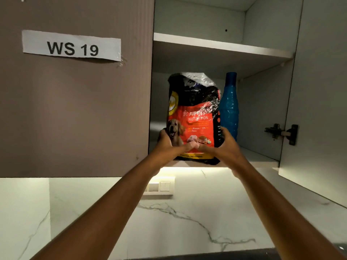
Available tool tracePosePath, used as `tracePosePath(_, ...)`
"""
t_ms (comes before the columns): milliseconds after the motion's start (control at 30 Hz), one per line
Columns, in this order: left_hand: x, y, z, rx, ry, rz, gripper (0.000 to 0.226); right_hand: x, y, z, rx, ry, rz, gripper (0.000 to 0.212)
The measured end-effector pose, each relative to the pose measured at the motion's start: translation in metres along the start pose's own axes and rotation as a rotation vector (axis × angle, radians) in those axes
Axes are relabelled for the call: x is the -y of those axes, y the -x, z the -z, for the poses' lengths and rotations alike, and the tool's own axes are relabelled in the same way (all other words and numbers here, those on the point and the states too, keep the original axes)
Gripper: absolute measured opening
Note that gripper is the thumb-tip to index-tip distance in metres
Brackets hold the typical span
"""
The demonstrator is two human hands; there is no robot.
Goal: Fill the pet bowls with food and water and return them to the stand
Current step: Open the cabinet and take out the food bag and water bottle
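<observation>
Food bag (195, 117): standing upright at the front edge of the lower cupboard shelf (259, 158), base slightly overhanging the lip; top crumpled and folded over, probably to keep the kibble shut in.

Left hand (167, 142): grip closed on the bag's lower left side, fingers wrapped round the edge, thumb across the front near the printed dog.

Right hand (225, 145): grip closed on the lower right side, thumb meeting the other thumb across the front panel.

Why low and two-handed: soft, heavy-looking bag stored overhead; clamped near the base from both sides, likely to carry the weight and stop a slump or tip.

Blue bottle (229, 107): upright just beside the bag on its right, close to the right hand's fingers; stored next to the food, presumably for the water half of the job.

Cupboard door (315, 109): swung wide to the right, leaving the opening free for both arms.

Closed door (75, 109): on the left, carrying a paper label reading WS 19.

Bowls and stand: not in view.

Stage: early, judging by a bag at the shelf and nothing poured yet.

Risk: bottle easily knocked by the right hand.
</observation>
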State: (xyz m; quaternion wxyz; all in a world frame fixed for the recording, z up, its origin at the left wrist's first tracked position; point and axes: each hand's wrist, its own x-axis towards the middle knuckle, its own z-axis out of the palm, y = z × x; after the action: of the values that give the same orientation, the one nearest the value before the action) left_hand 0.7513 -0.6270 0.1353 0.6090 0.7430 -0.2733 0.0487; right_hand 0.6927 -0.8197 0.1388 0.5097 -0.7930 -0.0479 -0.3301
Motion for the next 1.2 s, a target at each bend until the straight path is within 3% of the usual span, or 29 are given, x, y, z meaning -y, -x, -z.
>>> tracePosePath(67, -0.003, 0.014, 0.006, -0.001, -0.050, -0.079, 0.100, 0.008, 0.018, 0.008, -0.020, -0.039, 0.000, 0.104)
tracePosePath(200, -0.012, 0.038, 0.017, 0.039, -0.123, -0.189, 0.111, 0.027, 0.064, 0.014, -0.063, -0.049, 0.033, 0.086)
tracePosePath(333, -0.018, 0.065, 0.023, 0.092, -0.133, -0.244, 0.119, 0.039, 0.109, 0.015, -0.101, -0.048, 0.043, 0.083)
tracePosePath(467, -0.008, 0.111, 0.023, 0.219, -0.049, -0.219, 0.099, 0.044, 0.156, 0.012, -0.094, -0.035, 0.015, 0.083)
tracePosePath(600, 0.040, 0.166, 0.029, 0.347, -0.026, -0.164, 0.104, 0.011, 0.215, -0.001, -0.026, -0.006, -0.093, 0.083)
tracePosePath(767, 0.119, 0.220, 0.028, 0.329, -0.064, -0.106, 0.119, -0.045, 0.281, -0.036, 0.040, -0.021, -0.261, 0.092)
tracePosePath(1067, 0.239, 0.312, 0.017, 0.366, 0.016, 0.161, 0.113, -0.126, 0.356, -0.094, 0.256, 0.030, -0.521, 0.101)
tracePosePath(1200, 0.289, 0.349, 0.004, 0.390, 0.018, 0.201, 0.107, -0.161, 0.389, -0.116, 0.314, 0.032, -0.621, 0.098)
